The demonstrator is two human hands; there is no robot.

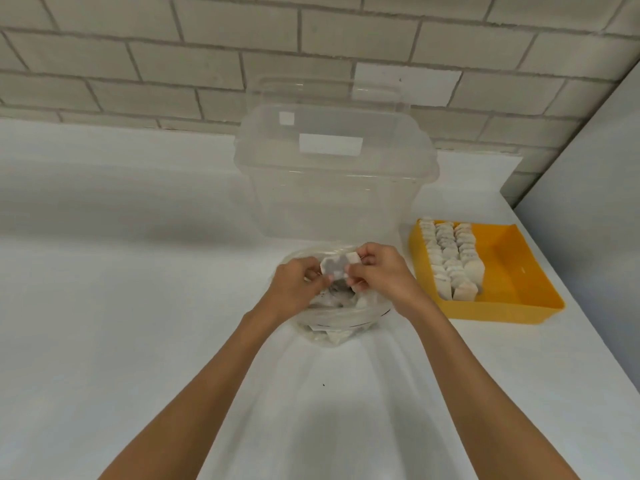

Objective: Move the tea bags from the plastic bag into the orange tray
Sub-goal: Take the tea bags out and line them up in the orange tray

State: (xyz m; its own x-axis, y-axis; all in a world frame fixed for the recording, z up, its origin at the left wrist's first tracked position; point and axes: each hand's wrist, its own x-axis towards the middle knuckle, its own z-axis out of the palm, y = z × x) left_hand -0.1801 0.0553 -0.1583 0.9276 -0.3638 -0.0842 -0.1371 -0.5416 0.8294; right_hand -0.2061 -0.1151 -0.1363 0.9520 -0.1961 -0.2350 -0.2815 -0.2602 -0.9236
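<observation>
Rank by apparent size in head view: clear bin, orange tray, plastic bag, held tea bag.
1. clear bin
2. orange tray
3. plastic bag, partly covered, so its place against the tray is unsure
4. held tea bag, clearly the smallest

A white counter (138, 306) is seen to carry three things. Directly beneath the grip, where a tea bag (334, 266) is pinched by the left hand (294, 282) and the right hand (377, 271), a plastic bag (332, 323) is laid. Just beyond the grip a clear plastic container (332, 188) is stood. To the right of the grip, near it, an orange tray (512, 271) is set. A small dark speck (323, 384) is seen nearer than the grip.
</observation>
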